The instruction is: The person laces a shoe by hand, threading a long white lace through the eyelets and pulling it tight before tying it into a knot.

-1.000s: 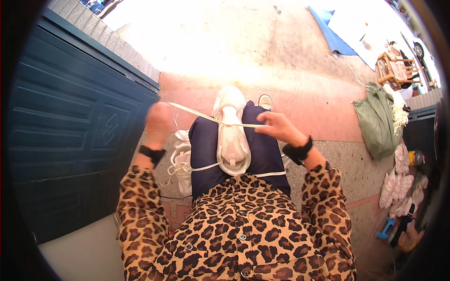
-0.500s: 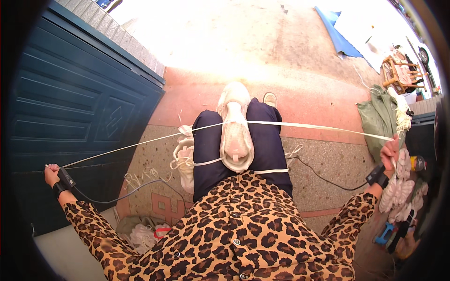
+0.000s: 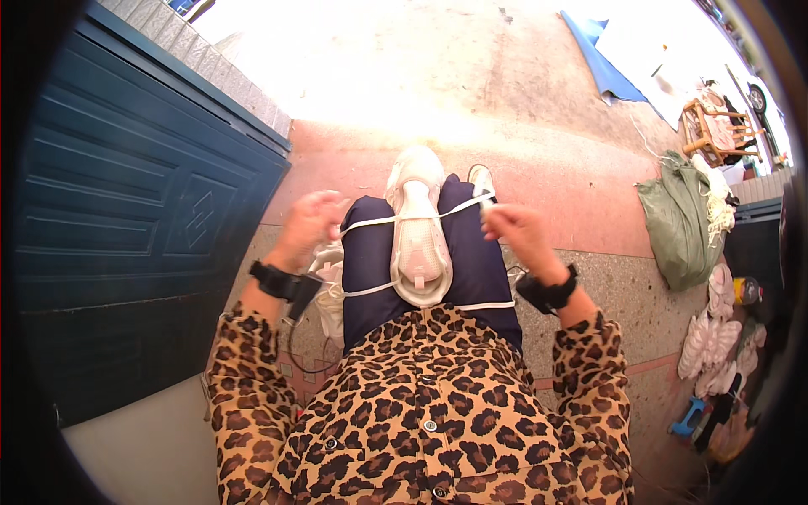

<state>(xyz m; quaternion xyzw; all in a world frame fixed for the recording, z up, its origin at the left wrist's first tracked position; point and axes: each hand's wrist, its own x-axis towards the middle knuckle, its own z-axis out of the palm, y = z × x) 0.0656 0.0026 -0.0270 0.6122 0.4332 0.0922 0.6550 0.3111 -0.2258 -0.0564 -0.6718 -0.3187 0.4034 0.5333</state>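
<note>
A pale, cream-coloured sneaker (image 3: 418,278) lies between my thighs, toe pointing away from me. A flat white shoelace (image 3: 370,223) crosses it near the tongue and runs out to both sides. My right hand (image 3: 515,234) is right of the shoe, fingertips pinched together at the shoelace's right part, which rises over my thigh. Left of the shoe, my left hand (image 3: 310,225) is raised beside my knee, its fingers blurred. The lace's left part reaches toward its thumb; whether it is gripped I cannot make out.
More pale shoes (image 3: 332,282) are on the floor at my left. A dark blue panelled door (image 3: 126,185) stands on the left. To the right are a green sack (image 3: 682,219), a bundle of laces (image 3: 720,206), a pile of shoes (image 3: 711,337) and a wooden stool (image 3: 711,135).
Both my hands have come in from far out at the sides to near the shoe. The shoelace, stretched wide and taut before, now hangs slacker over my thighs.
</note>
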